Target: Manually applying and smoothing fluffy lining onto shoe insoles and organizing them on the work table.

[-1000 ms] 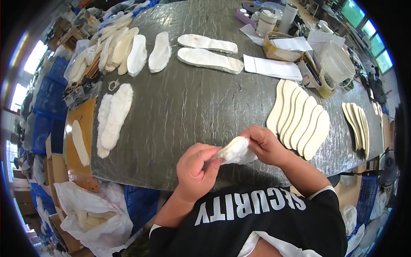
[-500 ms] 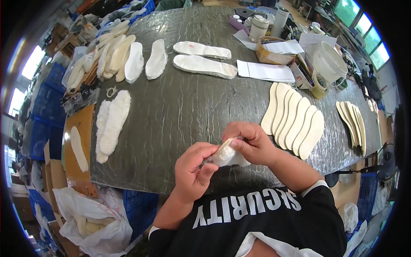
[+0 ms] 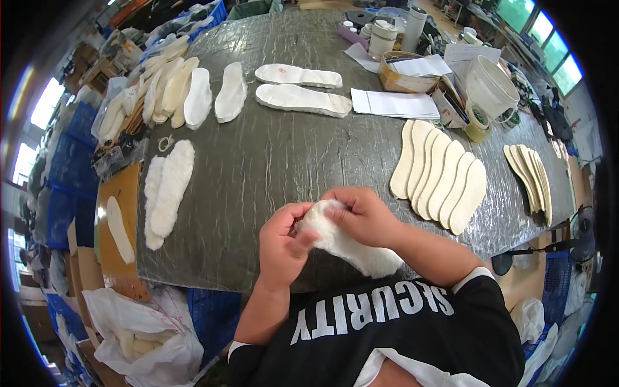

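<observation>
"What's between those hands?"
"A white, fluffy, sole-shaped insole (image 3: pixel 361 253). The left hand (image 3: pixel 282 240) grips its rounded end at the edge; the right hand (image 3: pixel 364 218) pinches that same end, thumb pressed into the pile."
"And the other end?"
"Slants toward the person's black shirt (image 3: pixel 380 342)."
"Right of the hands?"
"Smooth, flat, cream-coloured insoles (image 3: pixel 440 175), fanned overlapping on the dark, wrinkled, glossy table (image 3: pixel 225 200). Well left, a furry white pair (image 3: pixel 171 193)."
</observation>
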`<state>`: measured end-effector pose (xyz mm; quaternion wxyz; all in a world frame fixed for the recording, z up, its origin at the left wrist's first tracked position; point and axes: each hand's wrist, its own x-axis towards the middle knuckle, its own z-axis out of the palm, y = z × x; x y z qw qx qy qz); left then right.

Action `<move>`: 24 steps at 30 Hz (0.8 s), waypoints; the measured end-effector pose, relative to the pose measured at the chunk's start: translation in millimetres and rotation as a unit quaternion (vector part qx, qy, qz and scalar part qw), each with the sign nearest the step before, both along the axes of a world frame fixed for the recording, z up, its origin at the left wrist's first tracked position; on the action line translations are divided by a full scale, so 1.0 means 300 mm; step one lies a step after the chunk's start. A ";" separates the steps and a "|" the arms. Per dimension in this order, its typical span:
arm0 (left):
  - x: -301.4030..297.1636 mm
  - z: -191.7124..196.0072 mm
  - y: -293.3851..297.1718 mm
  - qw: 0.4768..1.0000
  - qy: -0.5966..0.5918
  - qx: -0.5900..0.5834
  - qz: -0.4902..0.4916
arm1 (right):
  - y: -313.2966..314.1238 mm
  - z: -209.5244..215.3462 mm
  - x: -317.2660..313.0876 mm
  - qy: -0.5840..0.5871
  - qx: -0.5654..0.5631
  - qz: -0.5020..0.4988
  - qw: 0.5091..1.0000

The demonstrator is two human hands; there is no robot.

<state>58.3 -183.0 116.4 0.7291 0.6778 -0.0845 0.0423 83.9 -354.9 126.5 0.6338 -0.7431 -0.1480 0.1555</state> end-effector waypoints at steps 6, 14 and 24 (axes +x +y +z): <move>0.012 -0.062 0.039 0.999 0.041 -0.023 0.008 | -0.029 -0.012 0.011 0.030 0.080 0.057 0.995; 0.074 -0.163 0.086 0.998 0.045 -0.042 -0.030 | -0.078 -0.111 0.055 0.130 -0.178 0.080 0.972; 0.093 -0.071 0.104 0.909 -0.284 0.291 -0.087 | -0.123 -0.216 0.056 0.379 0.084 0.143 0.910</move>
